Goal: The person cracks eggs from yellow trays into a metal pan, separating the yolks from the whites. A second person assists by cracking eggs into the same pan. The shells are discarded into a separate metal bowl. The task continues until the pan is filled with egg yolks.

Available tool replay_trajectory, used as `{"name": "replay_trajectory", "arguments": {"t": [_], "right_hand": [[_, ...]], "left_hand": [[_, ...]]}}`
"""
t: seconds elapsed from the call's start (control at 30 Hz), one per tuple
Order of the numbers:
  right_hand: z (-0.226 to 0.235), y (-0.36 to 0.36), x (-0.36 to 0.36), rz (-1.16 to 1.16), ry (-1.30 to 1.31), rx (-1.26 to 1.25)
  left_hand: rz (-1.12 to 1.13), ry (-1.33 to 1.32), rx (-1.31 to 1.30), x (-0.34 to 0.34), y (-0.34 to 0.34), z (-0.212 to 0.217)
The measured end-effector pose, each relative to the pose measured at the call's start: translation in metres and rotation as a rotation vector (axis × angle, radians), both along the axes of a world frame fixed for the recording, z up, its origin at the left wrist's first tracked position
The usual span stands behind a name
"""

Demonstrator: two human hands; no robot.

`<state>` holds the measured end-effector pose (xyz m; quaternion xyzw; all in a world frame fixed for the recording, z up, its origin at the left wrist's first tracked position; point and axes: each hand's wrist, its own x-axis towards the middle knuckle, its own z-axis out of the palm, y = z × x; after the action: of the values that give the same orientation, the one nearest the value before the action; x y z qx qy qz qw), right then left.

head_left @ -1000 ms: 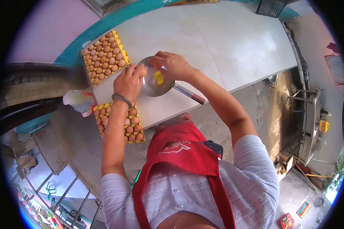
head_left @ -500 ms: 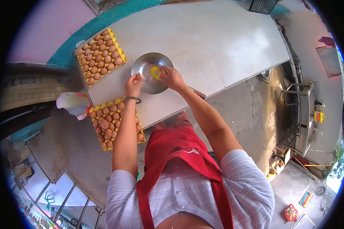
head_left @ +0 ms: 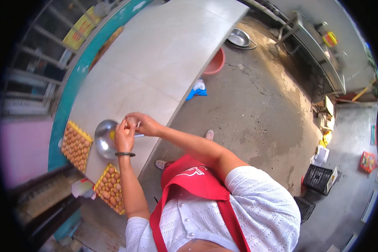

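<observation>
A pale brown eggshell (head_left: 131,122) was held at the right rim of a metal pan (head_left: 101,143), near its handle (head_left: 139,135) rather than over the middle. It was gripped in the curled fingers of the right hand (head_left: 145,125). The fingertips of the left hand (head_left: 124,140) were bunched together against it; whether a piece was pinched there could not be told, nor whether the shell was whole or split.

With the hands placed so near the rim, egg white could be dripped onto the handle or the table (head_left: 155,50). Chips could be dropped beside the yolk (head_left: 112,135) if the shell were squeezed too hard, and the pan could be tipped if its handle were knocked.

2 trays of eggs were set nearby: a far tray (head_left: 80,129) left of the pan, and a near tray (head_left: 102,178) beside the left forearm (head_left: 132,180), by which that arm could be obstructed. A plastic bag (head_left: 83,189) was seen beside the near tray. A red tub (head_left: 215,63) was seen well apart, on the floor.
</observation>
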<state>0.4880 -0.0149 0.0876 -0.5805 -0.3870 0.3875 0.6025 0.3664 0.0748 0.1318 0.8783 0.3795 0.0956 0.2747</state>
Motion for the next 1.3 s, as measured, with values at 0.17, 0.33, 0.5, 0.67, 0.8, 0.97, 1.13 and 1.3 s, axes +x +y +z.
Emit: {"name": "replay_trajectory", "arguments": {"t": [0.17, 0.33, 0.5, 0.67, 0.8, 0.97, 1.13, 1.3], "right_hand": [[0.004, -0.153, 0.177, -0.311, 0.105, -0.032], [-0.051, -0.319, 0.364, -0.846, 0.048, -0.312], [-0.152, -0.425, 0.542, -1.098, 0.118, -0.448], [-0.182, -0.462, 0.724, -1.132, 0.311, -0.470], [-0.262, -0.468, 0.890, -1.141, 0.090, -0.557], [-0.349, -0.448, 1.064, -1.165, 0.062, -0.587], [-0.394, -0.439, 1.161, -0.993, -0.066, -1.041], [-0.575, -0.473, 1.228, -0.853, 0.052, -1.088]], "left_hand": [[0.156, -0.383, -0.689, 0.129, -0.087, -0.004], [0.318, -0.425, -0.991, 0.253, -0.151, -0.035], [0.256, -0.296, -0.886, 0.374, -0.185, -0.091], [0.353, -0.169, -0.780, 0.468, -0.238, -0.198], [0.378, 0.018, -0.614, 0.525, -0.280, -0.277], [0.411, 0.315, -0.498, 0.556, -0.316, -0.277], [0.745, 0.524, -0.479, 0.577, -0.392, -0.254], [0.929, 0.807, -0.274, 0.584, -0.469, -0.304]]}}
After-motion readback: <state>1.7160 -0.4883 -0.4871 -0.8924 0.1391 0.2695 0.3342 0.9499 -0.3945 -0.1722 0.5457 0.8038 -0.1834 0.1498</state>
